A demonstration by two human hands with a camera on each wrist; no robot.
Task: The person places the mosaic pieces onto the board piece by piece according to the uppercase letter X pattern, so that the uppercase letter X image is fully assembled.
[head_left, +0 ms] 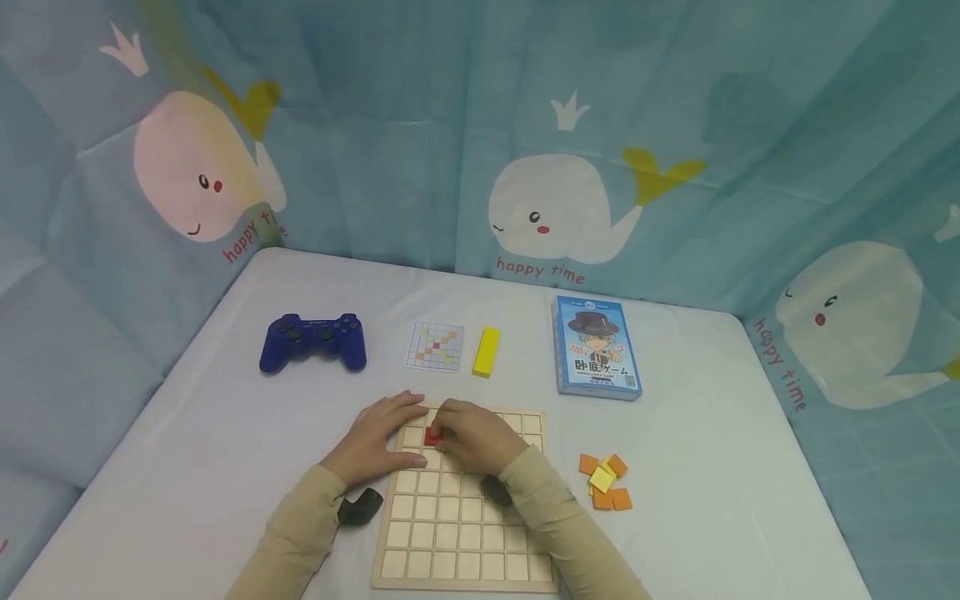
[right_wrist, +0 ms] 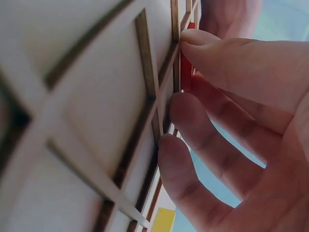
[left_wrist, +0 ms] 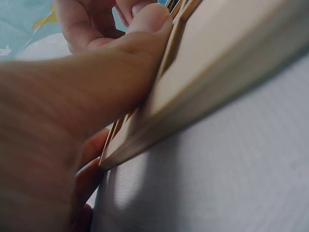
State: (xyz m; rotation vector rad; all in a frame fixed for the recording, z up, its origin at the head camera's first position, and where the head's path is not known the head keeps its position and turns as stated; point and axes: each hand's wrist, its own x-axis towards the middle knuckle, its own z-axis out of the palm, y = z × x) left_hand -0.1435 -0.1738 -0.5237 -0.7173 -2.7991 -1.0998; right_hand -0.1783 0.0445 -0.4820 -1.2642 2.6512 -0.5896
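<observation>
A wooden grid board [head_left: 420, 533] lies on the table in front of me. My right hand [head_left: 476, 437] is over its upper part and pinches a small red square tile [head_left: 431, 437] between thumb and index finger, at a cell near the upper left. In the right wrist view the red tile [right_wrist: 186, 72] stands at the grid's ridges, with the other fingertips against the board. The left hand [head_left: 375, 442] rests at the board's upper left edge, fingers extended and thumb lying over the rim. In the left wrist view that thumb [left_wrist: 145, 29] reaches onto the frame.
Several orange and yellow tiles [head_left: 602, 479] lie loose right of the board. Behind it are a patterned grid card [head_left: 435, 347], a yellow bar [head_left: 487, 352] and a blue boxed card game [head_left: 597, 347]. A blue game controller [head_left: 313, 340] sits back left.
</observation>
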